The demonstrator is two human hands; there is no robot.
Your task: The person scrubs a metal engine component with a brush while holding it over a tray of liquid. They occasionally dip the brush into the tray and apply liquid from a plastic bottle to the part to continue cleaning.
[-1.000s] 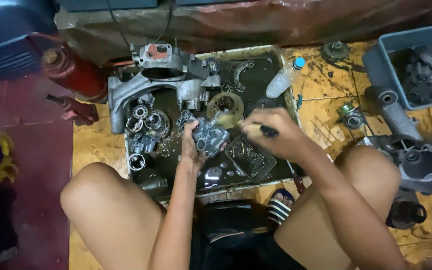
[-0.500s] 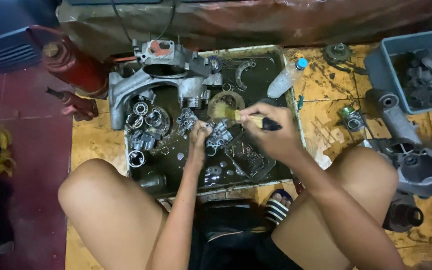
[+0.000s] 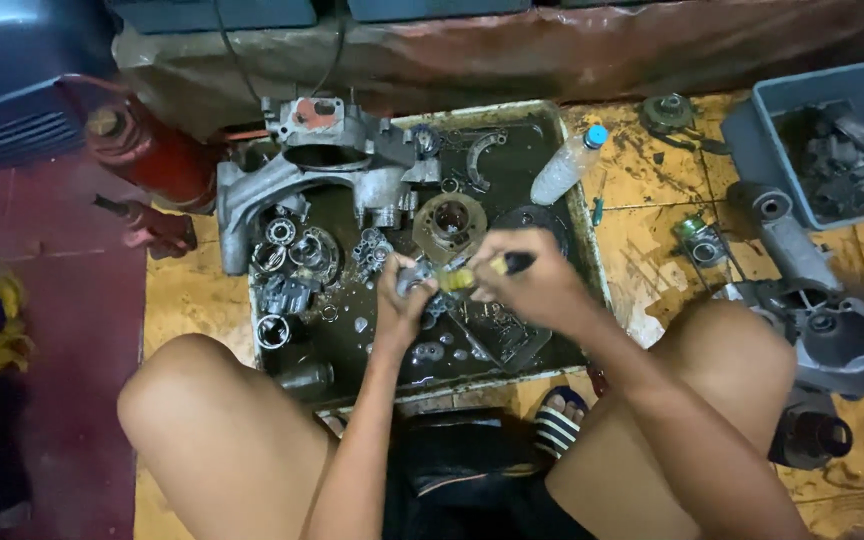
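Two bare forearms, no sleeves, no watch, no bracelet, no gloves. Left hand point(image 3: 399, 300) and right hand point(image 3: 532, 283) both bare, fingers smudged with dark oily grime. Bare knees and thighs at either side of the view, uncovered down to the lower edge. Dark shorts point(image 3: 462, 480) between the thighs, black or very dark grey, with a thin lighter seam or piping curving across the fabric. One slide sandal point(image 3: 558, 420) on a foot under the right leg, dark blue sole rim, strap in black and white stripes. Other foot hidden beneath the legs. No rings discernible on either hand.
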